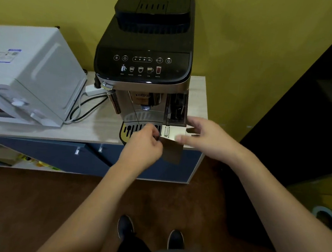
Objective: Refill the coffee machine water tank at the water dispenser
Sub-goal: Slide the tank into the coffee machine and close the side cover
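A black and silver coffee machine (144,63) stands on a light wooden counter (40,131). Its water tank (173,134), a clear box with a silver front panel, sticks out forward from the machine's lower right side, past the counter's front edge. My left hand (145,146) grips the tank's front left corner, next to the drip tray (132,130). My right hand (202,137) holds the tank's right side, thumb across the front panel. The tank's rear is still inside the machine's slot (176,108). No water dispenser is in view.
A white microwave (29,73) sits left of the machine, with black and white cables (86,106) between them. Blue cabinet doors (90,157) with metal handles are under the counter. A dark panel (313,108) rises at right. My shoes (126,227) stand on brown floor.
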